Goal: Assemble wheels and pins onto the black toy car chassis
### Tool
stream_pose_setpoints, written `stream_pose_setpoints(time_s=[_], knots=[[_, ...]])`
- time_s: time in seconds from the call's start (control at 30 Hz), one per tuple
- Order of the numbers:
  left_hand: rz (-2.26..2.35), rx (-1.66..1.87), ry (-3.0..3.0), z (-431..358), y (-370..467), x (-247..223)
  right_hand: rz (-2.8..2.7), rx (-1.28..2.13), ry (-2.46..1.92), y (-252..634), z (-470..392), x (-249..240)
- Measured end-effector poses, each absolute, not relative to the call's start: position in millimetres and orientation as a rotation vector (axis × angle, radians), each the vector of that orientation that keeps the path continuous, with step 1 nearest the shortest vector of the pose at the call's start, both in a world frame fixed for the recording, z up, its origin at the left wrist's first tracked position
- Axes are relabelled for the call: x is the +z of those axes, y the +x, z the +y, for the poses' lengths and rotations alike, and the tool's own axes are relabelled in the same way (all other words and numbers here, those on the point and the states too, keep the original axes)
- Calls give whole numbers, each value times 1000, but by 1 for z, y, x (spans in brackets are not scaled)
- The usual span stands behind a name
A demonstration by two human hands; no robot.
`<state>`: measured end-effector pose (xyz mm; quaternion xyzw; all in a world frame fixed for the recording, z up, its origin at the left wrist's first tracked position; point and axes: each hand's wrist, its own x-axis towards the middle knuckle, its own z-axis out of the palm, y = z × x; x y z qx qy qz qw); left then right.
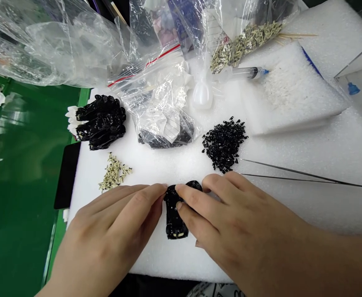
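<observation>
A small glossy black toy car lies on the white foam sheet between my hands, with a pale yellow strip at its near end. The fingertips of my left hand pinch together at its upper left edge; anything tiny between them is hidden. My right hand grips the car from the right, two fingers pressing on its top. Just beyond the right hand sits a heap of tiny black pieces. Tweezers lie to its right. Left of centre is a small scatter of tan pieces.
Stacked black car-shaped parts stand at the left by a dark flat slab. Behind are a zip bag, a white squeeze bottle, a syringe and a foam block. The green surface extends left.
</observation>
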<state>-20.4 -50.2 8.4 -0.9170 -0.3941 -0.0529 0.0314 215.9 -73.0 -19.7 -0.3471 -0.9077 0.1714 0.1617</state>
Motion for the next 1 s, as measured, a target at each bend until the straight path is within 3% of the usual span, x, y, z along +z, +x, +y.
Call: stream_pose_setpoints(time_s=[0.33, 0.57, 0.87, 1.0], knots=[[-1338, -200, -2773, -54, -21, 7, -2590, 527, -966, 216, -72, -23], [-2050, -428, -2658, -58, -21, 1, -2597, 498, -964, 217, -74, -22], [-2027, -351, -2850, -45, -19, 3, -2615, 517, -944, 219, -70, -21], [-1695, -338, -2886, -42, -25, 5, -2624, 542, -934, 219, -71, -20]])
